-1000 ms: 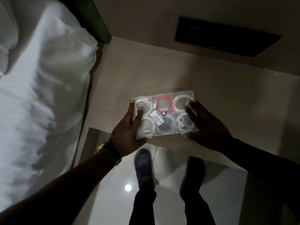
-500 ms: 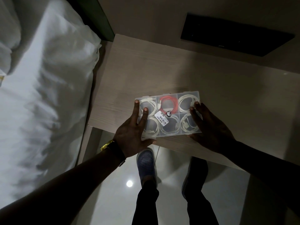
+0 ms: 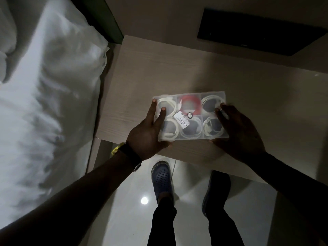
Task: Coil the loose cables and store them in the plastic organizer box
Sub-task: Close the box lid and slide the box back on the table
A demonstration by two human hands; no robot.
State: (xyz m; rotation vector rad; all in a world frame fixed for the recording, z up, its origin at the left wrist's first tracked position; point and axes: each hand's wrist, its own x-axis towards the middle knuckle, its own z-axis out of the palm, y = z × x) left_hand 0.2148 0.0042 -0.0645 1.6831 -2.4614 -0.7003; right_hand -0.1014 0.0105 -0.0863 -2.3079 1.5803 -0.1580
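Note:
The clear plastic organizer box (image 3: 190, 93) lies on the pale wooden table near its front edge, lid closed with a white price label on top. Its compartments hold coiled cables: a red cable (image 3: 190, 102) in the top middle one and white cables (image 3: 212, 102) in the others. My left hand (image 3: 149, 134) grips the box's left end, two fingers spread over the lid and the thumb under the near edge. My right hand (image 3: 237, 128) holds the right end, fingers lying on the lid.
A bed with white bedding (image 3: 44, 103) runs along the left of the table (image 3: 159, 71). A dark rectangular panel (image 3: 257, 31) sits on the wall beyond the table. My feet in dark shoes (image 3: 161, 176) stand on glossy floor below the table edge.
The box and both hands have shifted slightly away from me and rightward on the table. My grip on both ends stays the same.

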